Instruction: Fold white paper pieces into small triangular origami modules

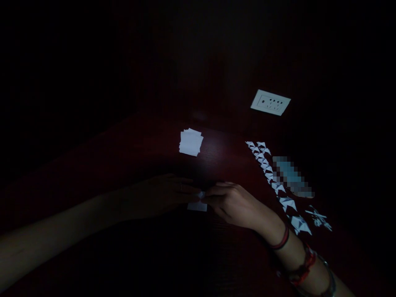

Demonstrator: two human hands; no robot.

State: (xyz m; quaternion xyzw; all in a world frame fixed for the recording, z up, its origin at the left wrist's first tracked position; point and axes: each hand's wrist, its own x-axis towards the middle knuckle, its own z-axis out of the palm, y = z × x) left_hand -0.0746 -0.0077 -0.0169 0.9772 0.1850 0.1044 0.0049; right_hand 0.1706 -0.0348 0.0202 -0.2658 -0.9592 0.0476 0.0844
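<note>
The scene is very dark. A small white paper piece (197, 205) lies on the dark reddish table (130, 144), held between both hands. My left hand (161, 194) comes in from the left with its fingers closed on the paper's left edge. My right hand (230, 202), with red bands on its wrist, pinches the paper's right side with thumb and fingers pressed together. Beyond the hands sits a stack of white paper squares (190, 142).
A row of several folded white paper pieces (272, 177) runs along the right, with a few more (318, 218) nearby. A blurred bluish object (292, 176) lies beside the row. A white wall socket (270, 102) is at the back right.
</note>
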